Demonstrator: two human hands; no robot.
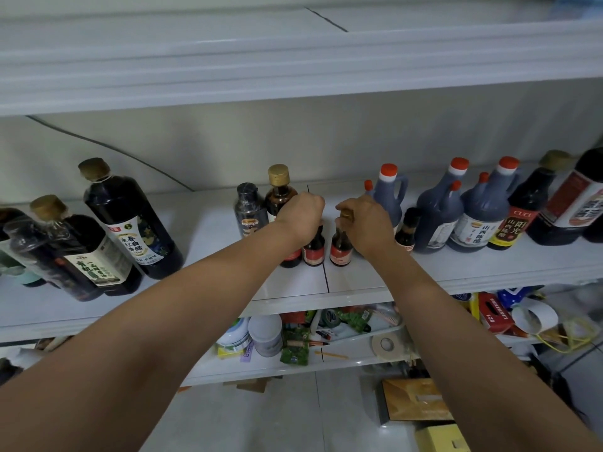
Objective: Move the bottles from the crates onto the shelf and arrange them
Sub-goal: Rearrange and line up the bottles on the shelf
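On the white shelf two small dark bottles with red labels stand side by side near the middle. My left hand is closed over the top of the left small bottle. My right hand grips the gold cap of the right small bottle. Both bottles stand upright on the shelf. Behind my left hand are a gold-capped brown bottle and a dark clear-capped bottle. No crate is in view.
Large dark bottles lean at the shelf's left. Red-capped vinegar jugs and more dark bottles crowd the right. Bare shelf lies in front of the small bottles. A lower shelf holds clutter; boxes lie on the floor.
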